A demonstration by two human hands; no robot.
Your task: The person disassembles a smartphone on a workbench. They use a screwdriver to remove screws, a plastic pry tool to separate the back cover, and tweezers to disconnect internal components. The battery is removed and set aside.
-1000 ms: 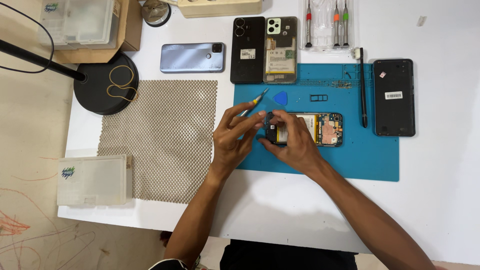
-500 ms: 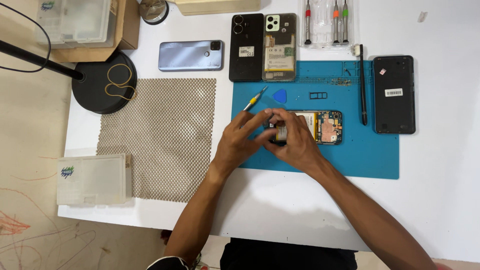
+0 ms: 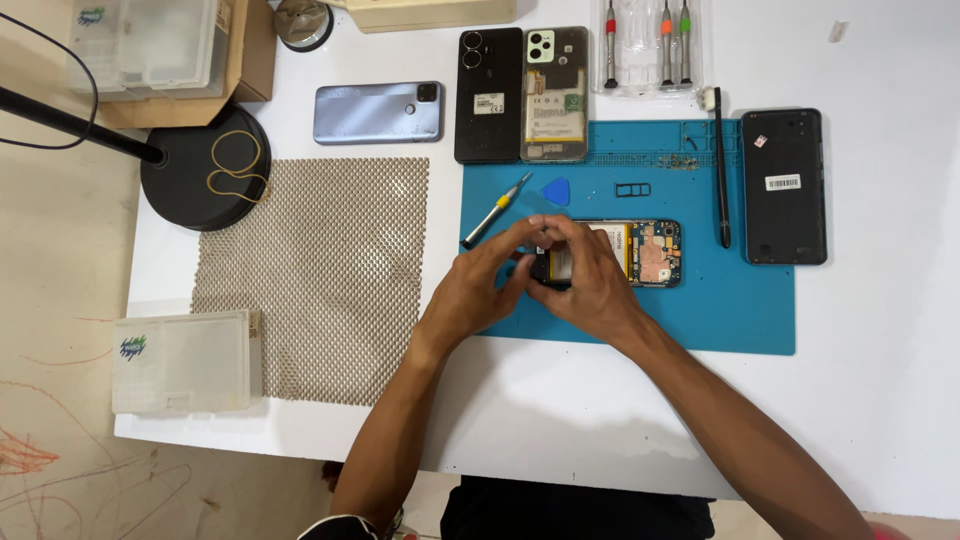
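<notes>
An opened phone (image 3: 645, 250) lies on the blue work mat (image 3: 700, 310), its battery, circuit board and a copper part exposed. My left hand (image 3: 482, 280) and my right hand (image 3: 592, 285) meet over the phone's left end. The fingers of both pinch that end and hide it. A small screwdriver with a yellow grip (image 3: 497, 208) lies just left of my left fingers. A blue triangular pick (image 3: 556, 190) and a card tray (image 3: 632, 189) lie on the mat beyond the phone.
A black back cover (image 3: 785, 185) and a thin black tool (image 3: 720, 170) lie at the right. A black phone (image 3: 488, 95), an open-backed phone (image 3: 553, 95), a grey-blue phone (image 3: 378, 112) and a screwdriver set (image 3: 645, 45) lie farther back. A mesh mat (image 3: 320, 270), plastic box (image 3: 185, 360) and lamp base (image 3: 205, 170) are on the left.
Both hands stay on the phone's left end. The fingers have closed in more tightly over it, and the view has shifted slightly.
</notes>
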